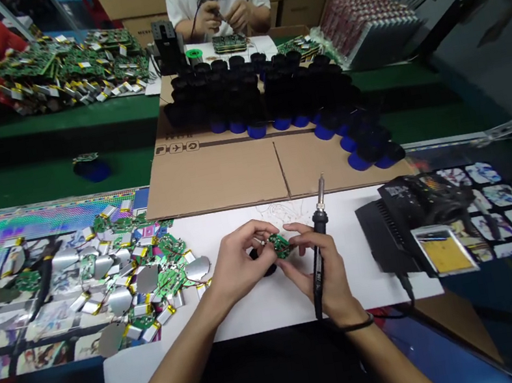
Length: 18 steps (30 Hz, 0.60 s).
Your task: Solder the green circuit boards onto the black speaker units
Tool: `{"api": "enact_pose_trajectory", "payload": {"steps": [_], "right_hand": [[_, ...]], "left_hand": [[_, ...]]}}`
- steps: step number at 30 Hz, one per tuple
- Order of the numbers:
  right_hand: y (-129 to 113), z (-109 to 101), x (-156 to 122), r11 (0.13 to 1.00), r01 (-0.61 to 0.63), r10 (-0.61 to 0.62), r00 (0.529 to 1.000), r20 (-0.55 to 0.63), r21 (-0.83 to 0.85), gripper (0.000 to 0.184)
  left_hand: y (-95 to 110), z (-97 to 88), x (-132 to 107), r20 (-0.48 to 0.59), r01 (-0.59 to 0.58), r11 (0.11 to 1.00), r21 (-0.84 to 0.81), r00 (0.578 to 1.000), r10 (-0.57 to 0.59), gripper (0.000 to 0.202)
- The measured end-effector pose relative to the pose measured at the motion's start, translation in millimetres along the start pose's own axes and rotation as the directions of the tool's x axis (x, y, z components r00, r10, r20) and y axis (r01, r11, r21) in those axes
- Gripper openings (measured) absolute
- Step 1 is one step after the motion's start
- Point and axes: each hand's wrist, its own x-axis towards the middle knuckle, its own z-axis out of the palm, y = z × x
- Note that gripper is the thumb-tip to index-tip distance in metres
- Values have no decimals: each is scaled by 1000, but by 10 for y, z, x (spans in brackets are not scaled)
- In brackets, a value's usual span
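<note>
A small green circuit board (279, 246) is pinched between the thumb and fingers of my left hand (245, 256), above white paper. My right hand (326, 265) grips a black soldering iron (320, 259), its metal tip pointing up and away from me. The thumb and index fingertips of that hand reach the board's right side. Under my left fingers shows a dark round part (263, 264), mostly hidden; I cannot tell whether it is joined to the board. Thin wires (282, 212) lie on the paper just beyond my hands.
To the left, circuit boards with silver battery packs (137, 278) lie heaped beside pliers (43, 278). Ahead, cardboard (213, 176) bears many black-and-blue round housings (279, 98). A black soldering station (391, 227) with a yellow sponge tray (445, 250) stands right. A co-worker (217, 0) sits opposite.
</note>
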Motion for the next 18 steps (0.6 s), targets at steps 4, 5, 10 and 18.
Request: {"api": "enact_pose_trajectory", "payload": {"steps": [4,5,10,18], "right_hand": [[-11,11,29,999,-24,24,1000,2,-38,40],[-10,-3,38,998,-30,30,999,13,-47,38],[8,-112,86,990,26,-1,984,179,-137,37],[10,-113,159,965,173,-163,984,68,-198,42]], "left_hand": [[-11,-56,-10,66,20,999,35,998,-22,7],[-9,-74,-14,80,14,999,50,997,-18,6],[26,-170,-36,131,-213,934,286,974,182,11],[52,-159,-58,128,-380,814,439,924,361,13]]}}
